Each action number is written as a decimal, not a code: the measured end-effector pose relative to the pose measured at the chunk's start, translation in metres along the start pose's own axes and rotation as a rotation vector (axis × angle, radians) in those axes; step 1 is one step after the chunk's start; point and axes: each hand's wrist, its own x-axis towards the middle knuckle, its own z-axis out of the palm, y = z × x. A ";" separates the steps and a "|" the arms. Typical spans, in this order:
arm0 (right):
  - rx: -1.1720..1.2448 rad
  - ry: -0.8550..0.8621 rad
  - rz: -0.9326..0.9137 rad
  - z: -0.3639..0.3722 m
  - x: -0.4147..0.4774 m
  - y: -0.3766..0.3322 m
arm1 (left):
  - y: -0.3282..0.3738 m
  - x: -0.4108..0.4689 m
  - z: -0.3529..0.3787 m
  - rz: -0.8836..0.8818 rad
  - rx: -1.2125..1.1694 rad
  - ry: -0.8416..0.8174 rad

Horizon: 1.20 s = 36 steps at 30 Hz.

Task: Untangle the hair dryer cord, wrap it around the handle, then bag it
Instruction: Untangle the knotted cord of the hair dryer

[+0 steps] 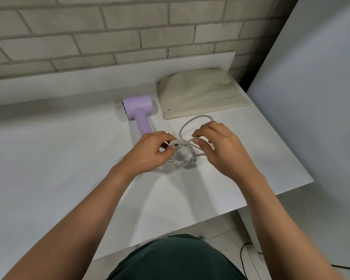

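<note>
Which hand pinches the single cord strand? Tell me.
The right hand: its thumb and forefinger pinch one plain strand of the cord, while the left hand grips the twisted coil's other side.

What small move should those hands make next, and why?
Probably the right hand pulls its pinched strand out through the twisted ring of cord, which the left hand steadies: the cord is still tangled, not yet wrapped round the hair dryer handle.

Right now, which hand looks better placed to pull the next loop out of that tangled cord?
Probably the right hand: its fingers pinch the strand leading into the loose loop of the cord beside it. The left hand grips the twisted coil, so it suits holding things steady.
</note>
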 end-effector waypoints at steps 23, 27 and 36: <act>0.348 -0.107 0.260 -0.022 -0.008 0.041 | -0.009 -0.010 -0.005 -0.099 -0.153 -0.079; 0.352 -0.190 0.303 -0.006 -0.021 0.053 | -0.012 -0.007 -0.008 -0.073 -0.088 -0.059; 0.369 -0.283 0.467 0.007 -0.041 0.083 | -0.014 -0.007 -0.011 -0.122 -0.077 -0.068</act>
